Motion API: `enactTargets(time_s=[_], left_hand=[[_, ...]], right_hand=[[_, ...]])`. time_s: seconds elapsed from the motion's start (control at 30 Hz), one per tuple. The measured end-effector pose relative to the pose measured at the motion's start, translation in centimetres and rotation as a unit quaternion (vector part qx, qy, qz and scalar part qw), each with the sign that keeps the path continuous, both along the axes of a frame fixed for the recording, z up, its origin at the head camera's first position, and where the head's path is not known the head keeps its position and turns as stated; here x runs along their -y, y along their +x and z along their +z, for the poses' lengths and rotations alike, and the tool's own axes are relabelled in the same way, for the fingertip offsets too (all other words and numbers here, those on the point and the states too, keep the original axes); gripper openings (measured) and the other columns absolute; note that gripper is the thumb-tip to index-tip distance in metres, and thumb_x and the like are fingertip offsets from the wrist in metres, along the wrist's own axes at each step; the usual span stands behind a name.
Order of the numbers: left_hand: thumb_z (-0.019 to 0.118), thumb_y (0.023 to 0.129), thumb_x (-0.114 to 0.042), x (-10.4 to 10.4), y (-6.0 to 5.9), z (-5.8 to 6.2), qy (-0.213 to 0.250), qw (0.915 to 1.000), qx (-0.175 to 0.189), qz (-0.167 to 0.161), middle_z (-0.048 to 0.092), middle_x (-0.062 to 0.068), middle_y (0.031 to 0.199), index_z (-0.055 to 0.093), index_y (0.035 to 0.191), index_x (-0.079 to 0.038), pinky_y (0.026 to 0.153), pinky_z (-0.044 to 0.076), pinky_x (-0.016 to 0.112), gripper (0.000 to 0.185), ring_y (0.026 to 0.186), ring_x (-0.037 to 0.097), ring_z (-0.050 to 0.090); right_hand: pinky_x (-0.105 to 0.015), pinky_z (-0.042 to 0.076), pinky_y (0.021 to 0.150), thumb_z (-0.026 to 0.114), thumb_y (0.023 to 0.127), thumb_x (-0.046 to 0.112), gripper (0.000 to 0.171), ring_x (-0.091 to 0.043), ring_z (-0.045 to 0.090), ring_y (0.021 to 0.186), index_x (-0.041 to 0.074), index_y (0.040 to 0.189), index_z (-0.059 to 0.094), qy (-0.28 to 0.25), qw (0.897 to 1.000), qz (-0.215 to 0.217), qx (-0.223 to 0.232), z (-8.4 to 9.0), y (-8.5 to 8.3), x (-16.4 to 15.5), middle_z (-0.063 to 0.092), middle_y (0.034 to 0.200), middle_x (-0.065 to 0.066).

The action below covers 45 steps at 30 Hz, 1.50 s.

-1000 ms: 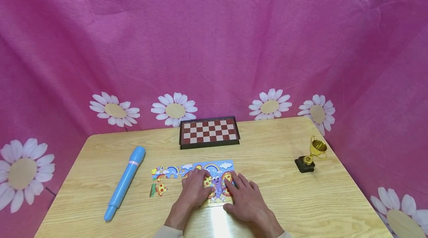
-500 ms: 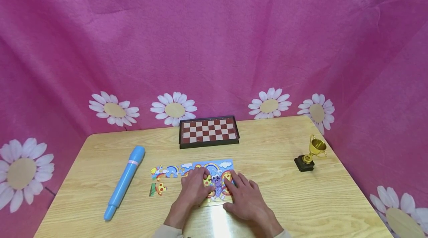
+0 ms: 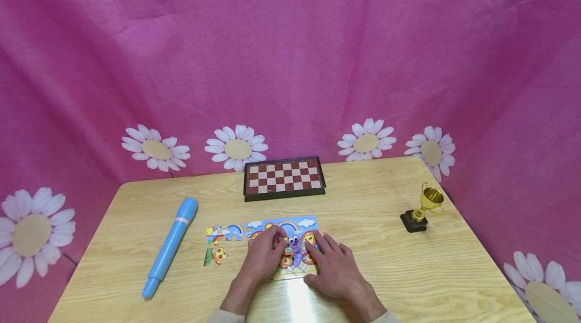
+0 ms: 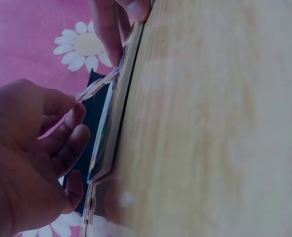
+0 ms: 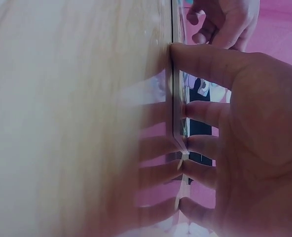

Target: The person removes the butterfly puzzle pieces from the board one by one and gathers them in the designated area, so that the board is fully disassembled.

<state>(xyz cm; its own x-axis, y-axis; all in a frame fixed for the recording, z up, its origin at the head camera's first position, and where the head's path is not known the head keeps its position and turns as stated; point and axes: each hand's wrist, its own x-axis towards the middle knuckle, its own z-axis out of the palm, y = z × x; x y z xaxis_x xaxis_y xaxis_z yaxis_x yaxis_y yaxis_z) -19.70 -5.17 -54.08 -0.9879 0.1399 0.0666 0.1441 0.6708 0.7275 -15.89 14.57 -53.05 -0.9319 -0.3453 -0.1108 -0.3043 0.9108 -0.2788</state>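
Note:
A jigsaw puzzle (image 3: 297, 250) with a purple butterfly-like cartoon figure and a rainbow lies in its flat tray on the table. My left hand (image 3: 262, 257) is over the puzzle's left part. In the left wrist view its thumb and index finger pinch a puzzle piece (image 4: 97, 88), tilted up with its far edge at the puzzle's surface. My right hand (image 3: 336, 267) rests at the puzzle's right side, fingers spread. In the right wrist view its thumb touches the tray's near edge (image 5: 174, 113), and the other fingertips touch the puzzle and the table beside it.
Left of the puzzle lie several loose pieces (image 3: 233, 232), with another small group (image 3: 215, 256) nearer. A long blue marker-shaped object (image 3: 170, 247) lies farther left. Behind is a folded chessboard (image 3: 284, 177); a gold trophy cup (image 3: 424, 209) stands at the right. A pink curtain (image 3: 290, 70) hangs behind the table.
My left thumb and index finger have drawn together and lifted a puzzle piece into a tilt; the thumb lay extended on the puzzle before. My right hand has stayed in place.

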Motion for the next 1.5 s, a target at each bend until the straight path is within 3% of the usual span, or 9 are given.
enactTargets(time_s=[0.2, 0.4, 0.67, 1.17, 1.5], left_hand=[[0.064, 0.087, -0.017, 0.3, 0.2, -0.2, 0.033, 0.9993, -0.003, 0.019, 0.059, -0.011, 0.076, 0.063, 0.093, -0.022, 0.067, 0.043, 0.022, 0.007, 0.066, 0.002, 0.051], [0.063, 0.085, -0.013, 0.7, 0.5, 0.4, 0.052, 0.9977, -0.007, 0.042, 0.058, -0.008, 0.075, 0.064, 0.09, -0.02, 0.065, 0.041, 0.022, 0.009, 0.065, 0.005, 0.049], [0.06, 0.088, -0.013, 2.1, 0.9, 0.8, 0.058, 0.9956, 0.035, 0.064, 0.057, -0.007, 0.077, 0.061, 0.094, -0.02, 0.059, 0.039, 0.022, 0.009, 0.064, 0.008, 0.048], [0.058, 0.089, -0.009, 4.8, 1.2, 0.1, 0.047, 0.9946, 0.023, 0.09, 0.061, -0.005, 0.082, 0.064, 0.094, -0.017, 0.066, 0.04, 0.022, 0.011, 0.069, 0.009, 0.05], [0.053, 0.092, -0.011, 6.7, 1.2, 0.3, -0.004, 0.993, 0.056, 0.104, 0.063, -0.003, 0.089, 0.064, 0.102, -0.016, 0.075, 0.043, 0.03, 0.015, 0.079, 0.011, 0.055]], right_hand=[[-0.061, 0.032, 0.102, 0.064, 0.081, 0.051, 0.073, -0.034, 0.032, 0.143, 0.018, 0.143, 0.047, -0.004, 1.0, 0.002, -0.002, 0.2, 0.1, 0.0, 0.031, 0.157, -0.01], [-0.061, 0.032, 0.102, 0.065, 0.08, 0.052, 0.074, -0.034, 0.031, 0.143, 0.018, 0.144, 0.046, -0.007, 1.0, 0.001, 0.002, 0.3, 0.1, 0.0, 0.029, 0.158, -0.01], [-0.061, 0.032, 0.102, 0.064, 0.082, 0.052, 0.073, -0.034, 0.03, 0.144, 0.019, 0.144, 0.046, -0.005, 1.0, 0.007, 0.008, 0.2, 0.0, -0.2, 0.027, 0.159, -0.009], [-0.061, 0.03, 0.102, 0.064, 0.082, 0.053, 0.074, -0.033, 0.027, 0.145, 0.021, 0.145, 0.044, -0.006, 1.0, 0.004, 0.022, 0.0, -0.2, -0.4, 0.025, 0.16, -0.008], [-0.061, 0.029, 0.104, 0.064, 0.083, 0.051, 0.074, -0.033, 0.026, 0.145, 0.021, 0.147, 0.041, -0.002, 0.999, 0.009, 0.049, 0.6, -0.2, -0.3, 0.023, 0.161, -0.008]])
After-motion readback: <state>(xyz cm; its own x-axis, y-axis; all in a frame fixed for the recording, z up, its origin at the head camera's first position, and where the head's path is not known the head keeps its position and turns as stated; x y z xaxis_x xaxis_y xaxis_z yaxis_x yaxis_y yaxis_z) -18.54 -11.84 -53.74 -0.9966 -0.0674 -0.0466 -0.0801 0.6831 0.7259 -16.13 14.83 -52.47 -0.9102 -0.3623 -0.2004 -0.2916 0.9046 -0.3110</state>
